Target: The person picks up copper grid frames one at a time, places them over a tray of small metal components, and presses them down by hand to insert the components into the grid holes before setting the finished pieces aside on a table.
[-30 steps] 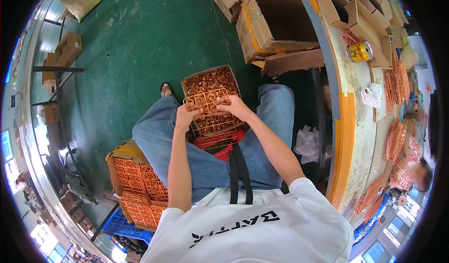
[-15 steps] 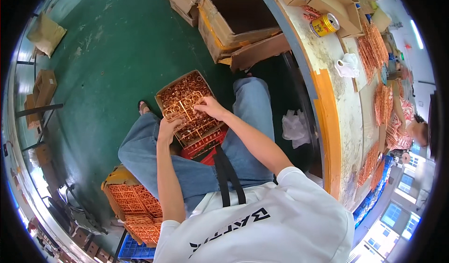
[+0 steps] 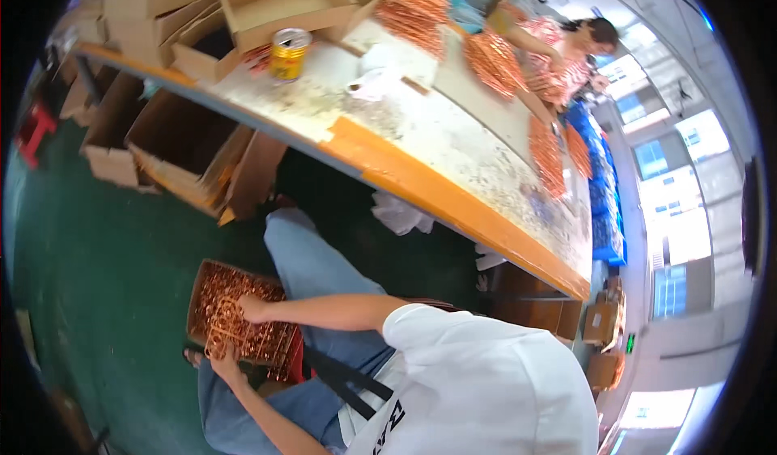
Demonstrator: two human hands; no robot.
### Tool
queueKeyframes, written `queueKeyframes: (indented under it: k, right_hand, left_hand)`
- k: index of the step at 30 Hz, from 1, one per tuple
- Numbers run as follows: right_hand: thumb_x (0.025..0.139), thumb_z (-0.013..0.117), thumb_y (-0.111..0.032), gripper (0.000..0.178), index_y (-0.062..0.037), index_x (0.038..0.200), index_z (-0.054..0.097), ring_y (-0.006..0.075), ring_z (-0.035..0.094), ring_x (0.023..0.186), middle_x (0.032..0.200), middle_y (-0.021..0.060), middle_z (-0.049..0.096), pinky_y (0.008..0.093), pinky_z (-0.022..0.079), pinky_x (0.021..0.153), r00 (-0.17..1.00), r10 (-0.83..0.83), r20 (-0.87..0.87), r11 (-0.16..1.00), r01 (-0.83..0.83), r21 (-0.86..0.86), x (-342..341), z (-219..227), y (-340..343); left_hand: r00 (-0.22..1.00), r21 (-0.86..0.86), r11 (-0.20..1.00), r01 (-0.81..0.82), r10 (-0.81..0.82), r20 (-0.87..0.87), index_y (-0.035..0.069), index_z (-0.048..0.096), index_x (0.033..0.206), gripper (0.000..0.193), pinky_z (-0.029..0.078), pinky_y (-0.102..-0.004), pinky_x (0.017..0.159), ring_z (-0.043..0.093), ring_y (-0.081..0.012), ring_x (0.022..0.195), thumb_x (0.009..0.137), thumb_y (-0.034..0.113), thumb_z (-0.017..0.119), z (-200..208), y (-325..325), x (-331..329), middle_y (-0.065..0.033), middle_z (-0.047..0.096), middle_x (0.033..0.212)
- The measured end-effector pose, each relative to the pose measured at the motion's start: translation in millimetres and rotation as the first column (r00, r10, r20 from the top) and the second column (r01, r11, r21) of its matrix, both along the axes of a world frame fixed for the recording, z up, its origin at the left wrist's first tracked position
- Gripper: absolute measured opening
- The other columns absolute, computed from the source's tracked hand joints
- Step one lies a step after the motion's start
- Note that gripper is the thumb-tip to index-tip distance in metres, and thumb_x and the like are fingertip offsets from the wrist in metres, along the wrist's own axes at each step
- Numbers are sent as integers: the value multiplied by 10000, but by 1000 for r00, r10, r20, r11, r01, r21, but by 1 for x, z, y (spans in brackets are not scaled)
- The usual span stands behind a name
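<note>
While a person in a white T-shirt (image 3: 486, 366) and blue jeans (image 3: 316, 261) bends toward a small cardboard box (image 3: 194, 305), both bare hands work over it. The box is heaped with shiny copper-coloured rings (image 3: 218, 279). Held just above its contents, on the box's left side, is an openwork copper-coloured frame (image 3: 225, 327). The left hand (image 3: 227, 364), at the box's near edge, has its fingers closed around the lower end of the frame. The right hand (image 3: 255, 309), over the middle of the box, has curled fingers at the frame's upper right; blur hides whether they pinch it.

Above the box, large open cartons (image 3: 188, 141) stand on the green floor (image 3: 113, 293). Up and to the right of the box runs a long worktable (image 3: 453, 143) edged with orange tape. On it are a yellow can (image 3: 290, 55) and, farther from the box, stacks of copper-coloured frames (image 3: 494, 60). Another person in a pink-and-white top (image 3: 550, 36) is beyond these, farthest to the box's right.
</note>
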State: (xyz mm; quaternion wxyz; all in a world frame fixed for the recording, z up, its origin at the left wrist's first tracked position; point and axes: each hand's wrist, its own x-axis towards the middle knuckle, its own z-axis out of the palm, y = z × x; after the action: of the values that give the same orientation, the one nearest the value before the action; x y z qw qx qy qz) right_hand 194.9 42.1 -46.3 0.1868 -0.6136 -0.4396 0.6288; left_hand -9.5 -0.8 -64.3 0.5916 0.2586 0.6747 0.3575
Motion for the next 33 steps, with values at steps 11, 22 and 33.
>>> queueKeyframes:
  k: [11,22,33]
  right_hand:
    - [708,524,21,701,-150,1349,299,316,452,1077,1232,174,401,546,530,742,934,-103,-341,865,-85,-494,20,20,25]
    - [708,660,33,170,69,871,623,185,631,743,827,129,630,290,550,564,852,-129,-508,991,92,-97,7,25,14]
    - [704,656,32,157,116,827,606,329,657,698,896,248,602,379,567,565,989,-95,-109,994,89,-58,0,32,6]
  left_hand:
    - [858,79,994,-71,21,513,132,432,1282,445,430,-302,889,501,-165,1065,901,316,570,59,10,6,-29,491,1191]
    - [970,-65,996,-53,67,232,67,530,1115,285,508,-270,778,584,-135,878,885,219,606,49,6,0,-27,583,978]
    - [863,-45,961,273,-265,-430,18,550,969,188,483,-235,585,572,-122,642,844,131,633,30,13,1,-62,598,850]
